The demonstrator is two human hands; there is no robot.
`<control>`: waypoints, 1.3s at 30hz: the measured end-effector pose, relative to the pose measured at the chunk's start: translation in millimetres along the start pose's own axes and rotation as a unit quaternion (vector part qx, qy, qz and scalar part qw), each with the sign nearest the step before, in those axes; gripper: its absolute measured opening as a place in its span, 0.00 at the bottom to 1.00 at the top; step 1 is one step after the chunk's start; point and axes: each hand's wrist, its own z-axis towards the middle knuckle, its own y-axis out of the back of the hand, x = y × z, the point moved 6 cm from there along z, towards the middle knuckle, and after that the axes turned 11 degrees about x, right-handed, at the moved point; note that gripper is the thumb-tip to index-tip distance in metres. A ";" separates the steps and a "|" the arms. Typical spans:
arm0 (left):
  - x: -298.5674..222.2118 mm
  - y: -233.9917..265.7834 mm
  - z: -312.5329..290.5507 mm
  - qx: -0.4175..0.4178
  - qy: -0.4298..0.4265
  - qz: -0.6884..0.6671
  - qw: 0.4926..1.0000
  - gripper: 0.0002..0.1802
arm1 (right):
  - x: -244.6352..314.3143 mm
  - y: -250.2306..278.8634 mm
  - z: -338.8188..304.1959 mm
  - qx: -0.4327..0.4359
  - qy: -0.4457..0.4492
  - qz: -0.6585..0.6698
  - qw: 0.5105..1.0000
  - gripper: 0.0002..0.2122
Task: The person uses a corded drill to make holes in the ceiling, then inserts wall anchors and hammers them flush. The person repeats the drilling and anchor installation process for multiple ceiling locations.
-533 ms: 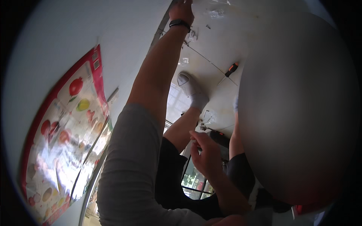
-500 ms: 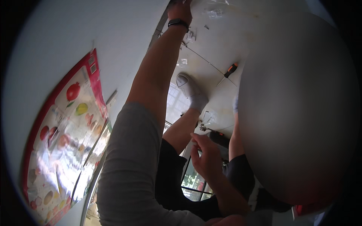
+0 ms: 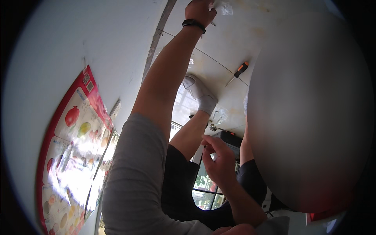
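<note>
Just above my lap, R hand [image 3: 221,160] is curled w/ fingers bent in, tiny dark bit [image 3: 205,146] at the tips, can't tell what it is or if I'm really gripping it. Way apart from that, farther out, L hand [image 3: 200,12] has shifted right vs half a sec ago, from over by the wall strip [image 3: 156,38] to right beside the crinkly clear plastic [image 3: 227,8] on the floor [image 3: 250,35]. So it's the plastic that's closest to it now, but fingers get cut off up top, idk if they've closed on anything. Texture-wise, near to far: soft wrinkly grey sleeve [image 3: 137,156], hard black case [image 3: 230,140], matte grey shoe [image 3: 197,92], slim metal-shaft screwdriver [image 3: 241,69] w/ chunky black/orange handle across a tile seam.
</note>
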 end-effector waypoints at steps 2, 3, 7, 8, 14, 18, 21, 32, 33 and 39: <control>3.5 -8.1 2.5 0.045 0.024 0.036 0.998 0.13 | -3.0 -2.5 1.9 -0.006 0.003 -0.007 1.000 0.16; 5.2 -8.9 1.4 0.033 0.021 0.024 0.999 0.12 | -4.9 -4.0 2.5 -0.009 0.005 -0.011 1.000 0.16; 16.7 -5.2 -11.0 -0.030 0.071 -0.139 0.987 0.11 | -11.3 -9.6 4.8 -0.013 -0.009 -0.014 1.000 0.16; 22.8 -0.3 -14.9 -0.072 0.084 -0.126 0.986 0.11 | -11.9 -10.3 5.0 -0.012 -0.011 -0.012 1.000 0.16; 47.0 -6.4 -17.3 -0.065 0.164 -0.146 0.974 0.07 | -16.1 -13.1 6.2 -0.009 -0.025 0.000 1.000 0.16; 30.8 -14.8 -6.0 0.020 0.087 0.032 0.995 0.05 | -13.0 -14.1 6.6 -0.012 -0.019 0.000 1.000 0.15; 30.9 -13.8 -5.8 0.027 0.086 0.035 0.995 0.06 | -14.4 -15.3 7.3 -0.017 -0.025 0.005 1.000 0.17; -8.8 -42.9 -11.7 -0.029 0.143 -0.173 0.974 0.11 | -17.4 -18.5 10.3 -0.005 -0.032 0.027 0.999 0.16; -10.5 -50.5 -9.2 -0.035 0.151 -0.160 0.975 0.10 | -16.9 -17.3 10.8 -0.005 -0.035 0.027 0.999 0.15; -6.1 -67.2 -6.7 -0.071 0.077 -0.052 0.993 0.06 | -18.1 -15.9 11.1 -0.009 -0.032 0.039 0.999 0.15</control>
